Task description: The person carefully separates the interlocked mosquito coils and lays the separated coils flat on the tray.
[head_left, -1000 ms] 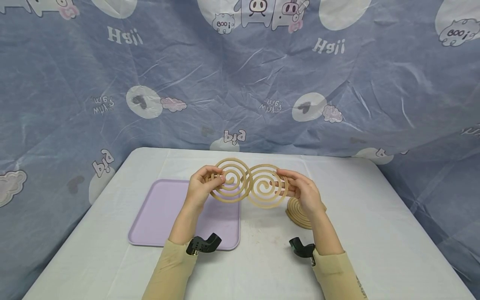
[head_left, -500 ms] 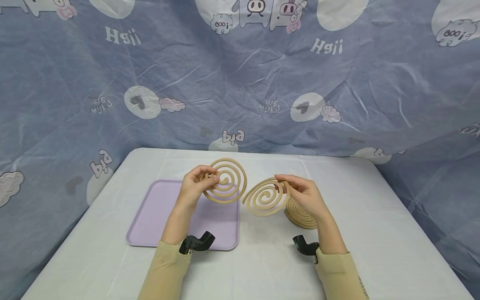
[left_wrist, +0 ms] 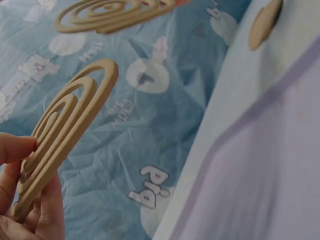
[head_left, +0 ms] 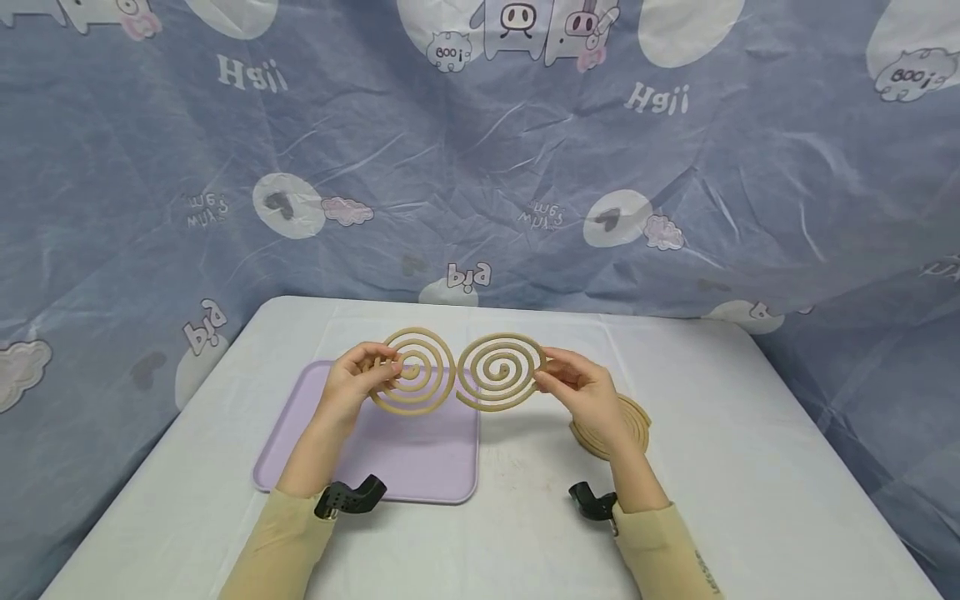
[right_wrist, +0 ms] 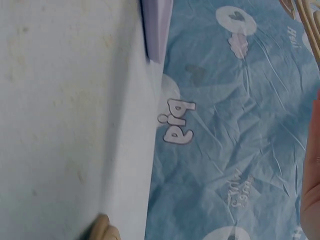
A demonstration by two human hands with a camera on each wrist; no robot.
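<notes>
In the head view, my left hand [head_left: 351,390] pinches a tan mosquito coil [head_left: 410,372] by its left side, above the tray. Its spiral faces the camera, and in the left wrist view the same coil [left_wrist: 75,135] appears nearly edge-on between thumb and fingers. My right hand [head_left: 588,393] grips a second mosquito coil [head_left: 504,370] at its right edge, thumb in front. Both coils are raised side by side over the table, their rims close together. Only part of the right hand [right_wrist: 312,175] shows in the right wrist view.
A lilac tray [head_left: 427,479] lies on the left half of the white-covered table [head_left: 750,467]. More coils [head_left: 636,423] lie flat at the right, partly hidden by the right hand and wrist. A blue printed curtain [head_left: 480,150] hangs behind.
The coils overlapped a second ago and are now side by side. My left hand has moved left with its coil. The right coil tilted down, then came up to face the camera.
</notes>
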